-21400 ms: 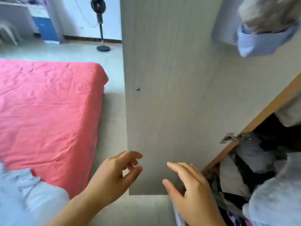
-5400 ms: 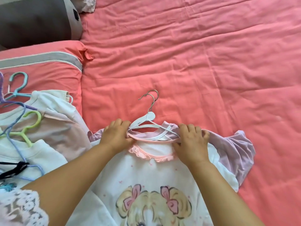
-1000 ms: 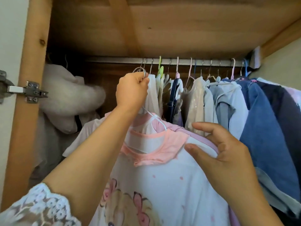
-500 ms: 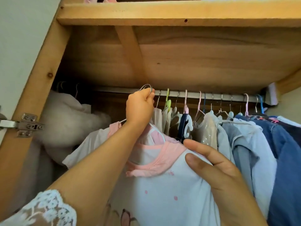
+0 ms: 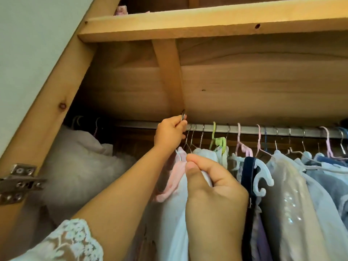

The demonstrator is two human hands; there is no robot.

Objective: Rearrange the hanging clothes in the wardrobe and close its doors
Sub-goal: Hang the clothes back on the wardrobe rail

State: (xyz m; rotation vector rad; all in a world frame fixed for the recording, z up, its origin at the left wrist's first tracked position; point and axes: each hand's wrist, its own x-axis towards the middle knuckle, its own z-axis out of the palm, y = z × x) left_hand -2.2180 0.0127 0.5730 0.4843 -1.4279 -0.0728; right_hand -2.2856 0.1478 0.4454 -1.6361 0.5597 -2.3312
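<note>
I look up into the open wardrobe. My left hand (image 5: 170, 133) grips the metal hook of a hanger (image 5: 183, 117), raised level with the silver rail (image 5: 244, 129), just under the wooden shelf. On that hanger hangs a white shirt with a pink collar (image 5: 174, 183). My right hand (image 5: 212, 193) pinches the shirt's shoulder fabric right below. To the right, several garments (image 5: 293, 194) hang in a row on coloured and wire hangers. The hook's tip is partly hidden by my fingers.
A wooden shelf (image 5: 207, 25) and its brace (image 5: 169, 76) sit close above the rail. A white fluffy bundle (image 5: 81, 166) fills the wardrobe's left end. The door hinge (image 5: 17, 182) sticks out from the left frame post (image 5: 52, 102).
My left hand has lifted the hanger hook up to the rail. My right hand went from flat on the shirt to pinching its shoulder. The view tilted further upward.
</note>
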